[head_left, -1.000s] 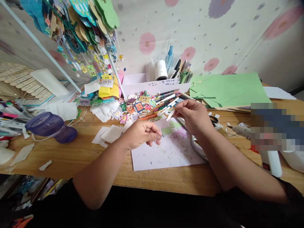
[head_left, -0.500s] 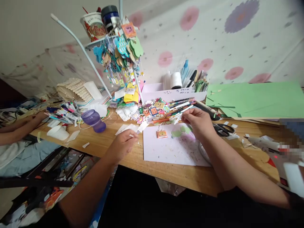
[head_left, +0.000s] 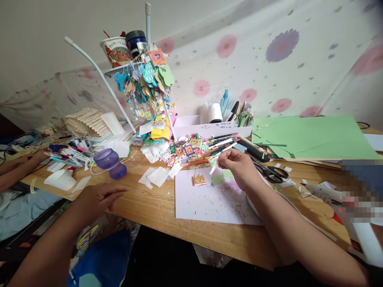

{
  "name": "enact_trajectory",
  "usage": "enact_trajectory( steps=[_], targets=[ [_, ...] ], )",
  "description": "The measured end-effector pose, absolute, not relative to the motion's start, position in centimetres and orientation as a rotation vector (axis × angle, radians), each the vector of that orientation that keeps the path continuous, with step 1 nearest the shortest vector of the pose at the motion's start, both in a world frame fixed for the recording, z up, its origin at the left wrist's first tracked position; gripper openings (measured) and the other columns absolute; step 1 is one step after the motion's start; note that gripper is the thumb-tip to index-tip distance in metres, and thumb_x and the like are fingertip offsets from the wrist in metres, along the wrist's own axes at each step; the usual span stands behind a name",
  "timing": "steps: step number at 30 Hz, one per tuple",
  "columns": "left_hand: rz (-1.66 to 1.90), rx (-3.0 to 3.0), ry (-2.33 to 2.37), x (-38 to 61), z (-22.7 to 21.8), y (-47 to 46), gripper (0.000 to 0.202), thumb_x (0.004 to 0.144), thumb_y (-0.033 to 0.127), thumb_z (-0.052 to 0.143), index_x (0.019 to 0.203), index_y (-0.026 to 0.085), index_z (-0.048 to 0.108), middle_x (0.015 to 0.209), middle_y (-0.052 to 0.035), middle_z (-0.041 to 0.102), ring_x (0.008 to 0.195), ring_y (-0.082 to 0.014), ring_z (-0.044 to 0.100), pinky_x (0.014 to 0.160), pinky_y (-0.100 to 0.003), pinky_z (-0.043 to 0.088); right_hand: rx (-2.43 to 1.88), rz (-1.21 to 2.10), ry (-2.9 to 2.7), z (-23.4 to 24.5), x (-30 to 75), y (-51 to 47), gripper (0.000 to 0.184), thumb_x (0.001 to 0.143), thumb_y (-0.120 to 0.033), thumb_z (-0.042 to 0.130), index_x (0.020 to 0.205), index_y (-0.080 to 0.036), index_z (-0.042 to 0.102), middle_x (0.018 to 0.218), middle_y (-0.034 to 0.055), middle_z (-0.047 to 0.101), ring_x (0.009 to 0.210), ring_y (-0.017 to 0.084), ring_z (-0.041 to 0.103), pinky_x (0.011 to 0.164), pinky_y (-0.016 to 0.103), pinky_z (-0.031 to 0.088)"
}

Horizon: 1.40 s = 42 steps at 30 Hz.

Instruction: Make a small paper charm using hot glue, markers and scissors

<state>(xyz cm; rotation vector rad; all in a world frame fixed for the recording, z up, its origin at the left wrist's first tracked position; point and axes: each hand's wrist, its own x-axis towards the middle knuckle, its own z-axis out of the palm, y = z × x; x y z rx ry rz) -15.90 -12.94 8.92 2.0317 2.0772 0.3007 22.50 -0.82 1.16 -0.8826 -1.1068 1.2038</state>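
Note:
My right hand hovers over a white sheet of paper on the wooden table, pinching a small white strip between thumb and fingers. A small orange paper tag and green paper scraps lie on the sheet just left of that hand. My left hand is out at the table's front edge, far left of the sheet, fingers spread and holding nothing.
A pile of coloured tags and pens lies behind the sheet, beside a white box. Scissors, green paper sheets, a purple cup and a hanging paper mobile stand around. Another person's arm rests at far left.
My left hand has let go near the sheet and swung left to the table edge, opening. The orange tag now lies on the sheet. The view has turned left and up.

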Motion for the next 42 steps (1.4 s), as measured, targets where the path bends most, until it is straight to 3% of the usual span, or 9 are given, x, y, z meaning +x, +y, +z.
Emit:
enact_trajectory(
  steps=[3,4,7,9,13,17,26,36,42],
  targets=[
    [0.606,2.158,1.869,-10.9,8.4,-9.6,0.029,0.077,0.044,0.059,0.092,0.023,0.072,0.097,-0.0049,0.073,0.089,-0.0225,0.065,0.081,-0.030,0.047,-0.869,1.217,-1.112,1.1,22.5,-0.9,0.013,0.060,-0.021,0.072,0.063,-0.019,0.060,0.057,-0.0034,0.059,0.053,0.010,0.052,0.055,0.025,0.041],
    [0.681,2.177,1.770,-8.9,8.0,-8.4,0.026,0.078,0.041,0.058,0.091,0.022,0.072,0.097,-0.0052,0.072,0.091,-0.0220,0.064,0.081,-0.030,0.047,-0.866,1.223,-1.116,1.0,22.5,-0.9,0.012,0.061,-0.021,0.072,0.064,-0.019,0.060,0.057,-0.0035,0.059,0.053,0.009,0.052,0.055,0.025,0.042],
    [0.828,2.146,1.441,-2.7,6.4,-4.8,0.020,0.080,0.033,0.056,0.084,0.020,0.071,0.090,-0.0043,0.071,0.086,-0.0183,0.063,0.080,-0.028,0.046,-0.862,1.241,-1.130,0.9,22.3,-1.0,0.013,0.061,-0.022,0.073,0.067,-0.019,0.062,0.059,-0.0035,0.059,0.053,0.009,0.051,0.055,0.025,0.042],
    [0.856,2.006,1.286,0.8,5.2,-2.8,0.021,0.081,0.034,0.055,0.083,0.018,0.069,0.082,-0.0035,0.069,0.078,-0.0165,0.062,0.071,-0.026,0.047,-0.860,1.247,-1.138,0.9,22.2,-1.1,0.015,0.061,-0.024,0.074,0.068,-0.019,0.062,0.059,-0.0035,0.058,0.054,0.010,0.052,0.056,0.026,0.043],
    [0.786,1.654,1.096,5.2,3.2,-0.5,0.018,0.076,0.034,0.060,0.075,0.016,0.062,0.065,0.0000,0.061,0.060,-0.0119,0.058,0.060,-0.024,0.046,-0.862,1.224,-1.150,1.0,22.3,-1.0,0.017,0.061,-0.025,0.075,0.070,-0.019,0.062,0.060,-0.0030,0.060,0.056,0.011,0.054,0.058,0.027,0.044],
    [0.819,1.405,1.025,6.2,2.1,-0.4,0.018,0.069,0.029,0.066,0.066,0.014,0.056,0.061,0.0008,0.060,0.051,-0.0091,0.057,0.055,-0.023,0.047,-0.886,1.166,-1.166,0.9,22.4,-0.8,0.020,0.059,-0.024,0.077,0.069,-0.019,0.060,0.062,-0.0022,0.060,0.057,0.011,0.053,0.057,0.027,0.042],
    [0.757,1.227,0.893,6.2,1.3,-1.1,0.023,0.068,0.032,0.069,0.071,0.013,0.057,0.063,-0.0019,0.064,0.052,-0.0091,0.059,0.057,-0.024,0.048,-0.911,1.091,-1.222,1.0,21.8,-1.1,0.024,0.059,-0.026,0.077,0.073,-0.021,0.059,0.066,-0.0026,0.059,0.062,0.012,0.052,0.060,0.027,0.043],
    [0.851,1.298,0.968,6.4,1.1,-1.2,0.021,0.069,0.029,0.066,0.069,0.016,0.050,0.048,0.0066,0.051,0.039,-0.0049,0.043,0.042,-0.018,0.032,-0.876,1.102,-1.237,0.7,21.8,-1.2,0.024,0.062,-0.027,0.077,0.077,-0.021,0.060,0.068,-0.0024,0.060,0.062,0.012,0.053,0.062,0.027,0.045],
    [0.829,1.316,0.983,6.4,0.9,-1.0,0.015,0.070,0.024,0.062,0.062,0.015,0.052,0.047,0.0053,0.050,0.041,-0.0043,0.043,0.041,-0.017,0.030,-0.873,1.078,-1.279,0.4,21.7,-1.2,0.023,0.064,-0.029,0.077,0.076,-0.022,0.060,0.069,-0.0016,0.060,0.063,0.013,0.055,0.060,0.028,0.046]
  ],
)
